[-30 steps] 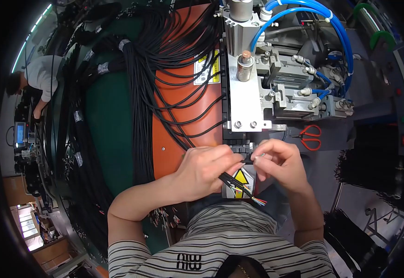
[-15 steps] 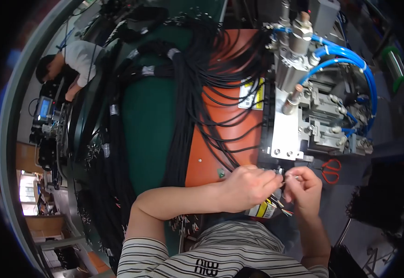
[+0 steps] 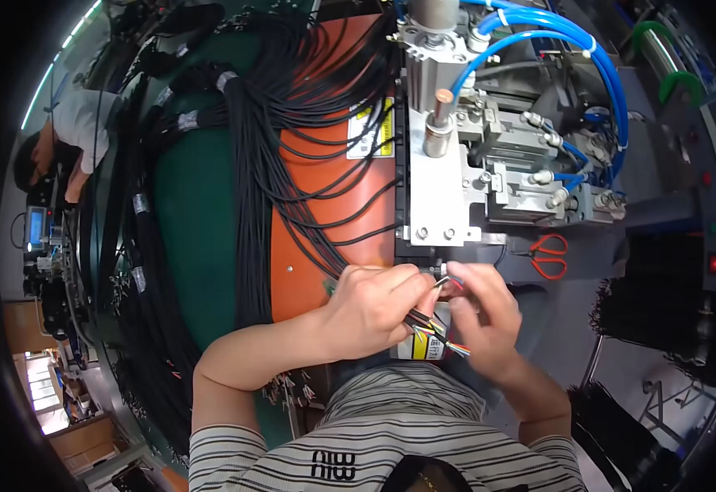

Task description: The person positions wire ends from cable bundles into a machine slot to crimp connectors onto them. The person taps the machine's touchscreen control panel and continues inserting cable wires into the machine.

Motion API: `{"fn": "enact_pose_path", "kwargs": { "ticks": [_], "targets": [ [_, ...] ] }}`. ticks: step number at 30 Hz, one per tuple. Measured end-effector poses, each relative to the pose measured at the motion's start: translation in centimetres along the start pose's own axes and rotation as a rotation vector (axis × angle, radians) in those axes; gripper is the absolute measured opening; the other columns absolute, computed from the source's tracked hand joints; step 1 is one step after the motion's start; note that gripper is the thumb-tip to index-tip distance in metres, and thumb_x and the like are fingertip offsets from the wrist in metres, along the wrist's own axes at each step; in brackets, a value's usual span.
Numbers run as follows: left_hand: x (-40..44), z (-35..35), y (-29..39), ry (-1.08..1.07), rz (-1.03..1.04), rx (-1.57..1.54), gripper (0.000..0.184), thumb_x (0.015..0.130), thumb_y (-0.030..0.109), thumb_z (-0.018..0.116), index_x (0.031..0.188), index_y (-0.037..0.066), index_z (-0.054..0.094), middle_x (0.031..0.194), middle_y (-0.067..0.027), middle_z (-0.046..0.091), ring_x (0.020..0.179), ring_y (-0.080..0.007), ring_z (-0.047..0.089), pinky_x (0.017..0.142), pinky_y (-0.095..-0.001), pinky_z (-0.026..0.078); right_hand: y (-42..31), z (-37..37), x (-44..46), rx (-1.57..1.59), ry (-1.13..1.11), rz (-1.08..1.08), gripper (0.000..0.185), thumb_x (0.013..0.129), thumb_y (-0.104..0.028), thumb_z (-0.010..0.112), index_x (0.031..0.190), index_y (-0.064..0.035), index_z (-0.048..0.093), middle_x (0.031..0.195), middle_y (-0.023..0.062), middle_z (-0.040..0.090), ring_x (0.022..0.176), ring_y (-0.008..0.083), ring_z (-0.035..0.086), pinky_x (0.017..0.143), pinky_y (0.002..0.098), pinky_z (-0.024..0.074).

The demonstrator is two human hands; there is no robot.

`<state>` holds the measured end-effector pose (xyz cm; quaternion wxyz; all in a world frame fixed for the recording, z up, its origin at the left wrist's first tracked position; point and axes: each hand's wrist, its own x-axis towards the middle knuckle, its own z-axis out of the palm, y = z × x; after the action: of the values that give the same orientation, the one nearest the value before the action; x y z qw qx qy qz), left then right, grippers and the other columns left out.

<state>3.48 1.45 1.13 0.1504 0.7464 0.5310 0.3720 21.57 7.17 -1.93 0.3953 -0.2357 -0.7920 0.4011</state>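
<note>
Black-sheathed multi-core cables are lying in the left hand, whose fingers are gripping them firmly. Stripped ends are projecting from below these fingers toward the wearer, with coloured cores fanning out; this grip is probably keeping the ends together. Another set of wire cores is standing out at the left fingertips, facing the right hand. Right thumb and index finger are standing apart beside those cores; contact cannot be told.

Directly ahead of both hands' fingers, a pneumatic fixture's metal plate is standing. Red-handled snips are resting ahead and right of the right fingers, presumably for ready reach. Leftward of the left fingers, a cable bundle is sending strands across an orange panel, apparently arranged to limit tangling.
</note>
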Motion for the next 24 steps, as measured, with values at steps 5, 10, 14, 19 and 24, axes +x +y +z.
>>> {"fn": "enact_pose_path", "kwargs": {
  "ticks": [5,10,14,19,24],
  "targets": [
    [0.2,-0.4,0.0,-0.046,0.032,0.054,0.009,0.082,0.004,0.069,0.088,0.001,0.063,0.062,-0.0071,0.053,0.048,-0.0224,0.053,0.043,-0.0334,0.041,0.7,-0.6,0.2,0.753,-0.046,0.42,0.023,0.092,0.004,0.059,0.114,0.0056,0.063,0.105,0.011,0.061,0.086,0.0133,0.064,0.073,0.0246,0.0511],
    [0.2,0.0,-0.5,-0.043,-0.066,-0.136,0.008,0.083,0.003,0.068,0.088,0.001,0.063,0.062,-0.0079,0.054,0.047,-0.0224,0.054,0.043,-0.033,0.041,1.3,-1.4,0.7,0.84,-0.132,0.557,0.018,0.092,0.004,0.059,0.108,0.0056,0.066,0.101,0.01,0.064,0.079,0.0113,0.064,0.069,0.0239,0.0519],
    [-0.1,0.0,-1.2,-0.095,-0.122,-0.323,0.007,0.084,0.004,0.068,0.086,0.001,0.063,0.062,-0.0083,0.055,0.046,-0.0226,0.053,0.043,-0.0322,0.041,1.4,-1.2,0.9,0.809,-0.101,0.485,0.015,0.092,0.001,0.061,0.105,0.0052,0.068,0.098,0.0089,0.066,0.074,0.0093,0.064,0.062,0.0215,0.0498],
    [0.1,-0.7,-0.3,-0.248,-0.097,-0.168,0.009,0.08,0.003,0.068,0.087,0.0,0.064,0.062,-0.0077,0.055,0.05,-0.0222,0.056,0.046,-0.0324,0.044,0.6,-1.8,1.6,0.488,-0.159,0.464,0.01,0.087,-0.002,0.067,0.095,0.0034,0.068,0.09,0.0084,0.066,0.067,0.0111,0.064,0.057,0.0231,0.0484],
    [-0.3,-0.1,0.3,-0.137,0.031,0.22,0.032,0.069,0.004,0.07,0.101,-0.001,0.065,0.076,-0.0076,0.057,0.061,-0.0223,0.06,0.053,-0.0334,0.048,-0.5,-1.9,2.8,-0.383,-0.219,0.022,0.008,0.079,-0.007,0.069,0.082,-0.0008,0.064,0.078,0.0089,0.059,0.059,0.0208,0.06,0.054,0.0317,0.0476]
  ]
}}
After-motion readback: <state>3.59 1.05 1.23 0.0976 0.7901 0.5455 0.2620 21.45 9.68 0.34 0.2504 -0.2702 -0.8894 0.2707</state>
